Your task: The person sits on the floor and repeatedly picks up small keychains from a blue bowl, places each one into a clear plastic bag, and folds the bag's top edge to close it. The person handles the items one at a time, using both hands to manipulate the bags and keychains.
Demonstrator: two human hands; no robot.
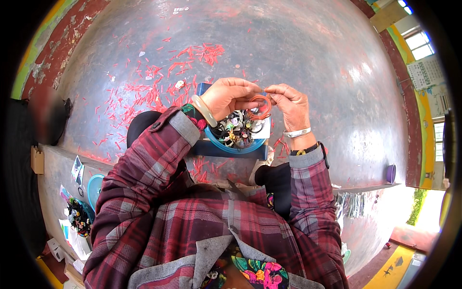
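Observation:
My left hand (pixel 230 98) and my right hand (pixel 290 107) meet at the fingertips above a blue basin (pixel 223 145). Both are closed in a pinch. Between them hang orange-red loops (pixel 260 115), which look like thin elastic bands; the lower fingers of my left hand curl against them. Whatever sits right between the pinching fingertips is too small to make out. The basin holds a heap of small dark, white and coloured pieces (pixel 237 129), perhaps hair ties. It rests on a low blue stool (pixel 231 151) in front of my knees.
Red scraps (pixel 144 96) litter the grey floor beyond and left of the stool. At my left lie a light blue basin (pixel 94 189) and a pile of dark hair ties (pixel 78 216). Several packets (pixel 351 204) lie on the right ledge, near a purple tub (pixel 391 174).

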